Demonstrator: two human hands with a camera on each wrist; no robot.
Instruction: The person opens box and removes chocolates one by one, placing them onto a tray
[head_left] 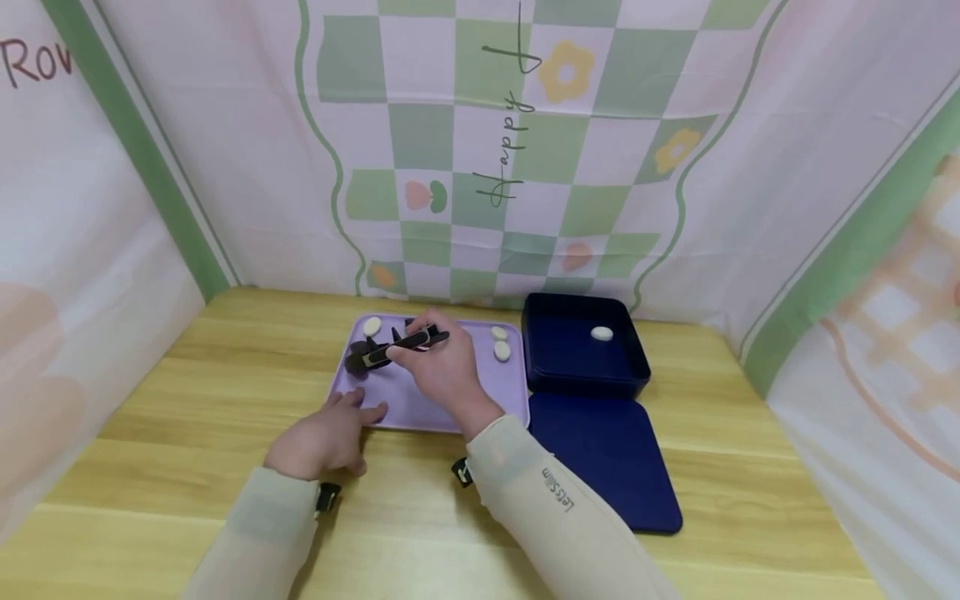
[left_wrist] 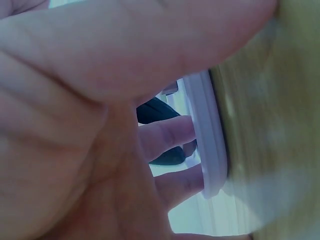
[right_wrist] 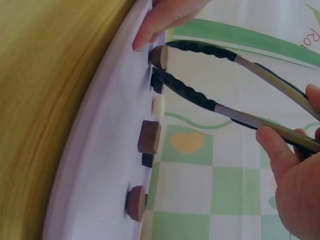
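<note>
My right hand (head_left: 442, 367) holds a pair of kitchen tongs (right_wrist: 242, 117) with black scalloped tips and metal arms. In the right wrist view the tongs are spread, one tip on each side of a brown round piece (right_wrist: 159, 57) on the lilac tray (right_wrist: 92, 165). My left hand (head_left: 324, 435) rests at the tray's front left edge, fingers reaching over the rim (left_wrist: 209, 135). Also on the tray are a brown block (right_wrist: 149, 137), another brown round piece (right_wrist: 136, 203) and white oval pieces (head_left: 372, 326). The tongs partly hide the dark pieces in the head view.
Right of the tray stands a navy box (head_left: 562, 383) with one white oval piece (head_left: 602, 333) inside. Its flat navy lid (head_left: 615, 467) lies in front of it, partly behind my right sleeve. Printed cloth (head_left: 502, 142) hangs behind the wooden table (head_left: 405, 533).
</note>
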